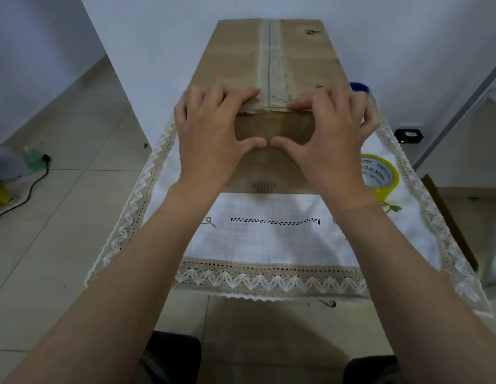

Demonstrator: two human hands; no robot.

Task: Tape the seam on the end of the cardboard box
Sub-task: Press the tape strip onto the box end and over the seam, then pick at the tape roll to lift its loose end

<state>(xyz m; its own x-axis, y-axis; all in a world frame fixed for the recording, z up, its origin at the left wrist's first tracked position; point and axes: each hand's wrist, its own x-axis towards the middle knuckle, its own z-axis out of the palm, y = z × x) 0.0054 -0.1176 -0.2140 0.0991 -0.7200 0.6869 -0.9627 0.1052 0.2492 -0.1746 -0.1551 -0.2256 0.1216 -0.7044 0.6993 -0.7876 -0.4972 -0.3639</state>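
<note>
A long brown cardboard box lies on a small table, its near end facing me. Old pale tape runs along the top seam between the two flaps. My left hand and my right hand press flat on the box's near top edge, fingers spread over the flap ends, thumbs meeting on the end face just below the seam. Neither hand holds anything. A yellow roll of clear tape lies on the cloth to the right of the box, partly behind my right wrist.
A white lace-edged tablecloth covers the table. A blue object peeks out behind the box's right side. On the tiled floor lie a black cable at left and a small black device at right.
</note>
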